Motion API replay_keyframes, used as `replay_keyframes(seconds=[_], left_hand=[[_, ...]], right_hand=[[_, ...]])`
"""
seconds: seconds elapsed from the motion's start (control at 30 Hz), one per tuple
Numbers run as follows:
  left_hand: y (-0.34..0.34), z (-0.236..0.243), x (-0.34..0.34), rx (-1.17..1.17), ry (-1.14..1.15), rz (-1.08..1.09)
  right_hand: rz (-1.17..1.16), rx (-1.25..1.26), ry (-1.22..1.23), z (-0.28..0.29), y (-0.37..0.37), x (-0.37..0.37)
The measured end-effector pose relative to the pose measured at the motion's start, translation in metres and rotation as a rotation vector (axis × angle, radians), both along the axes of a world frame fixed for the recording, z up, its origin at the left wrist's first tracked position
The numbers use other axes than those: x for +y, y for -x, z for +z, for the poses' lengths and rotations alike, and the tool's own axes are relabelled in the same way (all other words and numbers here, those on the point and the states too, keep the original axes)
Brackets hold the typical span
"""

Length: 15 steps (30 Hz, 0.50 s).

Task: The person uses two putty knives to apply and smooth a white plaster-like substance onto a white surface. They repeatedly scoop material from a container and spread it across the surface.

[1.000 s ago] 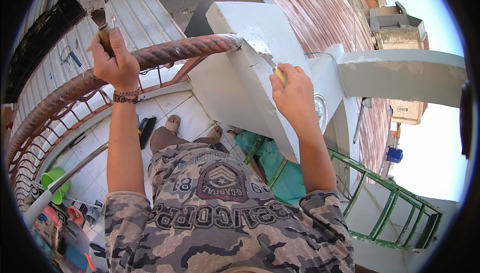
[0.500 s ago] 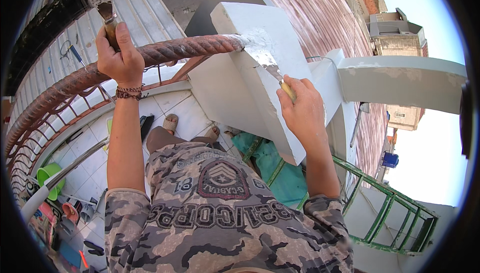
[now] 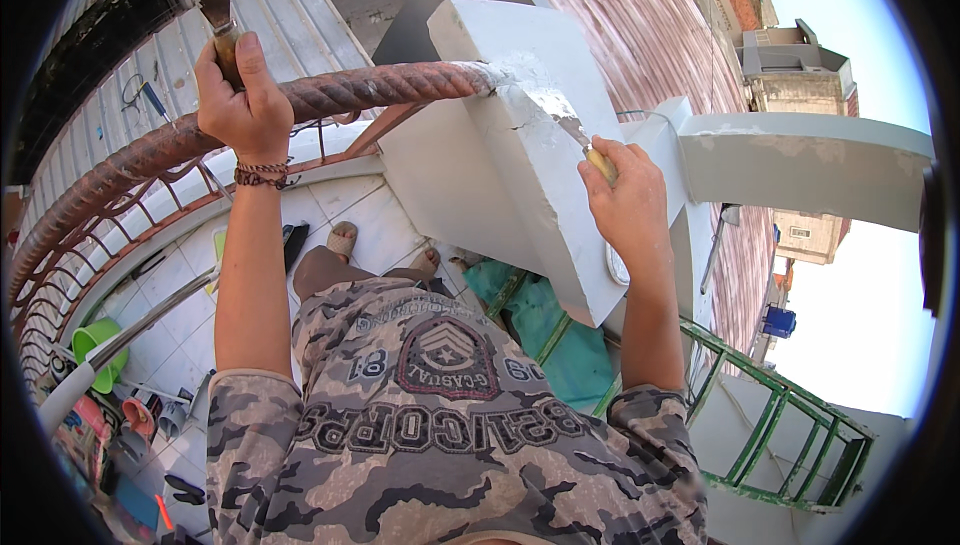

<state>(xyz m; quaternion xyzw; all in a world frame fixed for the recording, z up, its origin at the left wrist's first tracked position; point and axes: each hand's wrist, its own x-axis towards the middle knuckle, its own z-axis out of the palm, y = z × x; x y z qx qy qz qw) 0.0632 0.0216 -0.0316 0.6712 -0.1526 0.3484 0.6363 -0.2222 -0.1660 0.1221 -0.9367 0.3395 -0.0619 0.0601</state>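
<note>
My left hand (image 3: 245,105) is closed round the wooden handle of a wide scraper (image 3: 222,20), held up just beyond the rusty twisted handrail (image 3: 380,87). In my right hand (image 3: 630,195) is a small putty knife (image 3: 588,145) with a yellowish handle, its blade lying at the top face of the white concrete post (image 3: 500,30). Wet-looking white filler (image 3: 525,85) is spread on that face, around the spot where the rail's end meets the post. A thin crack runs down the post's near side below the filler.
A green ladder (image 3: 770,435) leans at lower right, by a teal cloth (image 3: 570,355). Lower left, a lime-green bucket (image 3: 100,350) stands among clutter on the tiled floor. Corrugated roofing (image 3: 285,20) lies beyond the railing; a curved concrete beam (image 3: 800,160) extends right.
My right hand has drawn the putty knife a little to the right and toward me across the post. My left hand has hardly moved, still holding the scraper.
</note>
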Motion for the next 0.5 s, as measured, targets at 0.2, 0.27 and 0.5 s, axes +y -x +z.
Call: replay_keyframes(seconds=[0.2,0.27,0.5], left_hand=[[0.001,0.005,-0.006,0.022,0.035,0.005],[0.001,0.005,-0.005,0.021,0.046,-0.001],[0.001,0.005,-0.001,0.037,0.041,0.021]], right_hand=[[0.027,0.065,-0.085,-0.005,0.001,-0.009],[0.032,0.088,-0.096,-0.004,0.009,-0.003],[-0.030,0.057,-0.216,0.008,0.036,0.007]])
